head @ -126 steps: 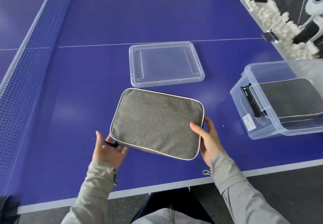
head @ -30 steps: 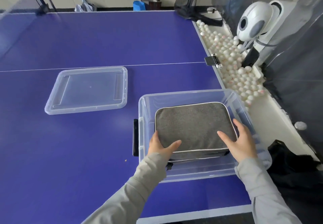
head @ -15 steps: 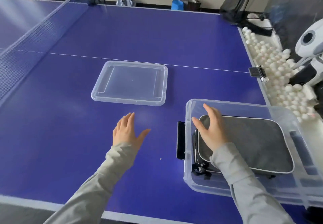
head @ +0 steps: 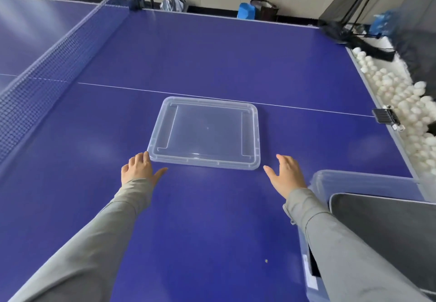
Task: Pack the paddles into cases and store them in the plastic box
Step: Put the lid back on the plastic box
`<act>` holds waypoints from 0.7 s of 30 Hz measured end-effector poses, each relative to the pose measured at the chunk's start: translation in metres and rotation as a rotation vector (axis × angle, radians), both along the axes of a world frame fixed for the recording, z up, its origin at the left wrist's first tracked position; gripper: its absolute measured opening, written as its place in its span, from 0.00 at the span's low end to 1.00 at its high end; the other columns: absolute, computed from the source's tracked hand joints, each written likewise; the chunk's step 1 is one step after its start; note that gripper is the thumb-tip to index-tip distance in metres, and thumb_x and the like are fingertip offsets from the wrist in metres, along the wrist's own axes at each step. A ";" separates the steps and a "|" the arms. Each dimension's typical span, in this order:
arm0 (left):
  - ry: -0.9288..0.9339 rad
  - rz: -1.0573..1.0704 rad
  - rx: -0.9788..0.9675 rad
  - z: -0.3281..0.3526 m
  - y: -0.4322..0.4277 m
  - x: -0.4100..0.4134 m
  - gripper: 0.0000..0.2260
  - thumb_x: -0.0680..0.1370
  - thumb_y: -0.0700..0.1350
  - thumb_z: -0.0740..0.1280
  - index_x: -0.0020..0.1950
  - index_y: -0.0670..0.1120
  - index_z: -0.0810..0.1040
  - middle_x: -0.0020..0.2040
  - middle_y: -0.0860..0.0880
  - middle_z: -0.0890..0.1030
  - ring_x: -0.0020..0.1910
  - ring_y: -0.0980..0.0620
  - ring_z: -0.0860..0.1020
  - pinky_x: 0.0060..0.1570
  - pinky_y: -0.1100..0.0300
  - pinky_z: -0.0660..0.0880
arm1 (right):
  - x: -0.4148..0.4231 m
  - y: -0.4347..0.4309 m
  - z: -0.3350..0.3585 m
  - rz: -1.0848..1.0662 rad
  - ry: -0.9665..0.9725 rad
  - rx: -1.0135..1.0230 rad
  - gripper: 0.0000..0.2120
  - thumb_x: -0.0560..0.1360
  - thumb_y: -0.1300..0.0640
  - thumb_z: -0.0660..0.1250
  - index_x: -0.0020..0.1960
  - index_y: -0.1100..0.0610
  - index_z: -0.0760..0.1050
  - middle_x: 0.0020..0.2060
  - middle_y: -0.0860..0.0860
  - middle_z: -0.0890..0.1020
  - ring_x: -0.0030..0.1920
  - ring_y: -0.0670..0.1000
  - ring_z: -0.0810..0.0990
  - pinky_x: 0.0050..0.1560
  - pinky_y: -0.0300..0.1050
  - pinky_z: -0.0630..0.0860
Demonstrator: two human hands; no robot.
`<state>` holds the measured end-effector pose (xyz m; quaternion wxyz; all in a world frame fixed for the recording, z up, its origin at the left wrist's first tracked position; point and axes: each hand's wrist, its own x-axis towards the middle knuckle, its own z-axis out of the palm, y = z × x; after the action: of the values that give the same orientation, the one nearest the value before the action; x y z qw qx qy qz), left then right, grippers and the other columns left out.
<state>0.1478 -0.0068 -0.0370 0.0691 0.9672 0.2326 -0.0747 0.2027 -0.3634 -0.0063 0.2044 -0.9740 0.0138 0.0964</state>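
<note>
A clear plastic lid (head: 207,133) lies flat on the blue table-tennis table (head: 212,219). My left hand (head: 139,169) hovers at the lid's near left corner, fingers spread, fingertips at or just short of its rim. My right hand (head: 286,175) is held open just off the near right corner, apart from the lid. At the lower right stands the clear plastic box (head: 358,181) with a grey paddle case (head: 387,226) lying inside; my right sleeve covers part of it.
The net (head: 54,65) runs along the left. A trough of several white balls (head: 405,103) lines the table's right edge, with a small black clip (head: 387,117) on that edge. Bags stand by the far wall.
My right hand has left the case in the box and both hands have moved forward to the lid's near corners. The view has swung left, pushing the box to the lower right.
</note>
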 end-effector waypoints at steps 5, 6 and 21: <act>0.013 -0.005 0.053 -0.028 0.036 0.051 0.31 0.75 0.64 0.60 0.67 0.42 0.67 0.65 0.44 0.71 0.65 0.44 0.67 0.61 0.50 0.66 | 0.036 0.013 -0.041 -0.075 0.081 -0.129 0.29 0.78 0.45 0.59 0.72 0.61 0.62 0.68 0.57 0.69 0.69 0.58 0.64 0.66 0.52 0.63; 0.018 -0.008 0.063 -0.035 0.041 0.060 0.30 0.76 0.64 0.59 0.66 0.41 0.69 0.64 0.43 0.71 0.64 0.43 0.68 0.60 0.49 0.66 | 0.044 0.017 -0.049 -0.087 0.090 -0.137 0.29 0.78 0.44 0.59 0.72 0.61 0.62 0.68 0.57 0.69 0.69 0.59 0.64 0.65 0.52 0.63; -0.076 0.189 -0.164 -0.075 0.035 0.114 0.32 0.72 0.64 0.66 0.61 0.37 0.71 0.61 0.40 0.67 0.62 0.40 0.65 0.59 0.47 0.64 | 0.088 0.064 -0.098 -0.209 0.037 -0.109 0.30 0.77 0.43 0.61 0.67 0.66 0.67 0.69 0.58 0.67 0.68 0.58 0.63 0.65 0.53 0.62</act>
<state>0.2622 0.0286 -0.1119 0.1635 0.9343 0.3128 -0.0498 0.2911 -0.2995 -0.1043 0.1596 -0.9750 0.1242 0.0917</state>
